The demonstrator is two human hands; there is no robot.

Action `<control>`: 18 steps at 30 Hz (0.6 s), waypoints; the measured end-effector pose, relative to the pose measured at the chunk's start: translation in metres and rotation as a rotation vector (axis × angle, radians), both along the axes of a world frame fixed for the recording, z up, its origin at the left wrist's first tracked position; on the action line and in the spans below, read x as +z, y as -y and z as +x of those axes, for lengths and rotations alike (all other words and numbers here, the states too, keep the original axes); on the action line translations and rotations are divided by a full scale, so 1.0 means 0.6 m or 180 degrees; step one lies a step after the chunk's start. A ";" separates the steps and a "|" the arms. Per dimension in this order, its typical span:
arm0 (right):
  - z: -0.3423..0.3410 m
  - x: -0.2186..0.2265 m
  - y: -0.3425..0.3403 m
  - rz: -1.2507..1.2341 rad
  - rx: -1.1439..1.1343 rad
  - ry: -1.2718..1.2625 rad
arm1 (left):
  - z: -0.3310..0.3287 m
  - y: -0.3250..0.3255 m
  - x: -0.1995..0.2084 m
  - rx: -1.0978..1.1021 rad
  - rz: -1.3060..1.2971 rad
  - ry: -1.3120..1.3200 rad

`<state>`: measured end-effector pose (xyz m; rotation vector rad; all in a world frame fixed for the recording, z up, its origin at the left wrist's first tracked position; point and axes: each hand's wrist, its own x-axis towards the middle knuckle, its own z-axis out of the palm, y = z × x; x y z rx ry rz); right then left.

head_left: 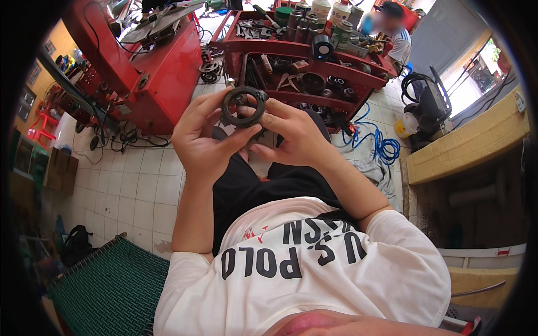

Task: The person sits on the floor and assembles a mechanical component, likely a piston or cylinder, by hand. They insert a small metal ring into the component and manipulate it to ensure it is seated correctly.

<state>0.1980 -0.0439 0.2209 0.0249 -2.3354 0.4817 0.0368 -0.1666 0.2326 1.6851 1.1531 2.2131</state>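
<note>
Raised above my lap, a dark ring-shaped metal part (228, 106) shows its round opening toward me. My left hand (203, 133) grips it from the left, thumb under the rim and fingers behind. On the other side my right hand (294, 131) has its index finger against the ring's edge, with the thumb held lower and apart from it. A small light-coloured metal piece (230, 82) sticks up by my left fingertips; whether it belongs to the ring I cannot tell. The far side of the part is hidden.
Ahead stands a red tool cart (353, 71) loaded with tools, cans and bottles. A red machine (168, 84) rises at the left. Coiled blue hose (386, 150) and a grey cloth (376, 175) lie at the right. A green woven seat (115, 288) is lower left. Another person (399, 45) sits beyond the cart.
</note>
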 end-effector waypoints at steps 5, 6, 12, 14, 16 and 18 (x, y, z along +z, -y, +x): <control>-0.002 0.007 -0.002 -0.0238 0.0266 -0.0524 | 0.002 0.000 0.001 0.0121 -0.0052 -0.0073; -0.003 0.011 -0.001 -0.0306 0.0333 -0.0584 | 0.001 0.000 0.000 0.0107 -0.0046 -0.0065; -0.003 -0.006 0.000 -0.0669 0.0626 -0.0324 | 0.002 -0.004 -0.005 0.0000 -0.0039 0.0032; -0.006 0.001 0.010 -0.0816 0.0672 -0.0487 | 0.004 -0.003 -0.003 0.0029 -0.0033 -0.0022; -0.006 0.001 0.011 -0.0841 0.0697 -0.0429 | 0.004 -0.004 -0.004 0.0002 -0.0015 0.0048; -0.004 -0.011 0.001 -0.0755 0.0714 -0.0152 | 0.004 -0.004 -0.005 -0.0009 -0.0025 0.0078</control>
